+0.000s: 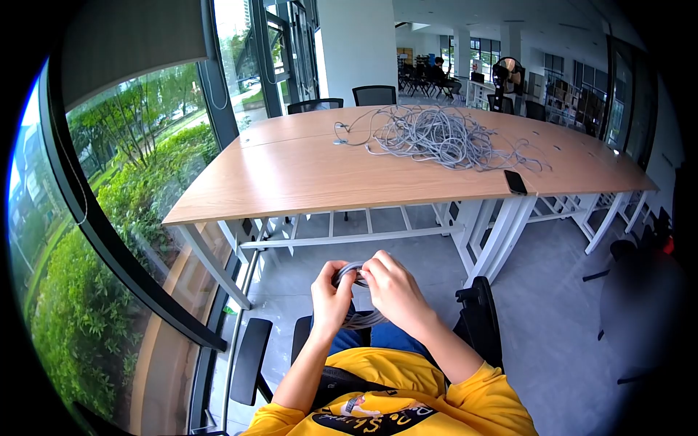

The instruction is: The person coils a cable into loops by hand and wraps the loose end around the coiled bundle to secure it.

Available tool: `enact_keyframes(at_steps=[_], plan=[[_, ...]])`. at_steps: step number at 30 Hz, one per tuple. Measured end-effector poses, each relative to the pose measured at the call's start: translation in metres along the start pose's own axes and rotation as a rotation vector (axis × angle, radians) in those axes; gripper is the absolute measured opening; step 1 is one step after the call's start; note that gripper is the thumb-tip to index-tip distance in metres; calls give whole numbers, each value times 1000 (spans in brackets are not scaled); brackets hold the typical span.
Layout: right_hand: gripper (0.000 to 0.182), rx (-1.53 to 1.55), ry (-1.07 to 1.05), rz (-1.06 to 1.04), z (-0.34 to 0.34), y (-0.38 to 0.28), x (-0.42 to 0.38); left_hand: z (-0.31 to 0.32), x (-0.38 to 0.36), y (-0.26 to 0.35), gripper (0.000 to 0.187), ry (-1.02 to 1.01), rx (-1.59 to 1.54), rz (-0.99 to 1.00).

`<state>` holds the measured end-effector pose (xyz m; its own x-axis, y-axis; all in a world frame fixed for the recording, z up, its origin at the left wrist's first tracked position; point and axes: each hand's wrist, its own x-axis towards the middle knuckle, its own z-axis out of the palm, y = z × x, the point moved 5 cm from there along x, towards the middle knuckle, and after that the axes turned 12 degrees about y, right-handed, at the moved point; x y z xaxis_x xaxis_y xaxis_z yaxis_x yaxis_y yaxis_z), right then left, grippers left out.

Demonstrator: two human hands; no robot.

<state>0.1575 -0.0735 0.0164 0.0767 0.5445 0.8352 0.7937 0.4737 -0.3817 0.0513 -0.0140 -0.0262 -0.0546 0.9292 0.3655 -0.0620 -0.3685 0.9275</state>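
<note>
A coil of grey cable hangs over my lap, its top between my two hands. My left hand is closed round the coil's upper left side, thumb on top. At the coil's upper right, my right hand pinches with its fingertips; a small piece of the cable seems to be between them, too small to make out clearly. Beyond, on the wooden table, lies a large tangled heap of grey cable, with loose ends spreading to both sides. A black phone lies at the table's near edge, right of the heap.
White table legs stand ahead. Chair armrests flank me, the right one close to my forearm. Windows line the left. Behind the table are black chairs, a fan and a seated person far off.
</note>
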Motion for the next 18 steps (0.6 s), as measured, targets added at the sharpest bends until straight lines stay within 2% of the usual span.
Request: enact_keyframes(at_steps=[6, 8, 13, 15, 18], plan=[[11, -27, 103, -18, 0, -4, 1, -3, 0, 6, 12, 7, -11, -7], [12, -47, 80, -32, -1, -5, 1, -2, 1, 7, 13, -5, -29, -27], [15, -51, 102, -28, -2, -3, -1, 3, -7, 11, 12, -15, 59, 89], [16, -16, 105, 58, -3, -1, 0, 3, -6, 11, 11, -5, 131, 188], [13, -12, 25, 137, -3, 0, 2, 1, -7, 17, 11, 24, 167, 223]])
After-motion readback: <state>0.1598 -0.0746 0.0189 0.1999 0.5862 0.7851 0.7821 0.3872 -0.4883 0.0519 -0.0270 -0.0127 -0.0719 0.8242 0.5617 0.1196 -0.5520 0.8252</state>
